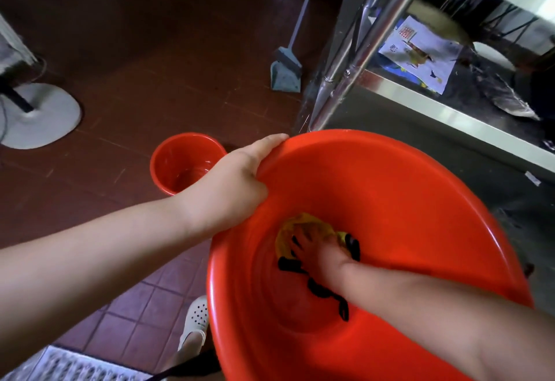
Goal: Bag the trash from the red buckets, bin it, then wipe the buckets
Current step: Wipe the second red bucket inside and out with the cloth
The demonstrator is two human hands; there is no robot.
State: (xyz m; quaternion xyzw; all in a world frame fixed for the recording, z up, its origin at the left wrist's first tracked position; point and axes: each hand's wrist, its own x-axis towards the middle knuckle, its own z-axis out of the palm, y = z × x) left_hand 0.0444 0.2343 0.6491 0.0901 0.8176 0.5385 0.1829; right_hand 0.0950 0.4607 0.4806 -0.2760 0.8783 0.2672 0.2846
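Observation:
A large red bucket (405, 188) is held up off the floor and tilted toward me. My left hand (237, 182) grips its rim at the upper left, thumb inside and fingers hidden behind the wall. Deep inside, my right hand (318, 250) presses a yellow cloth (295, 227) with a black trim against the bottom. A smaller red bucket (180, 161) stands upright on the floor to the left, partly behind my left hand, with nothing visible inside.
A steel table leg (354, 59) and lower shelf (450, 113) with papers stand at the upper right. A grey dustpan (285, 74) leans beside the leg. A fan base (42, 116) sits far left. My white shoe (195, 323) and a floor grate (75, 365) are below.

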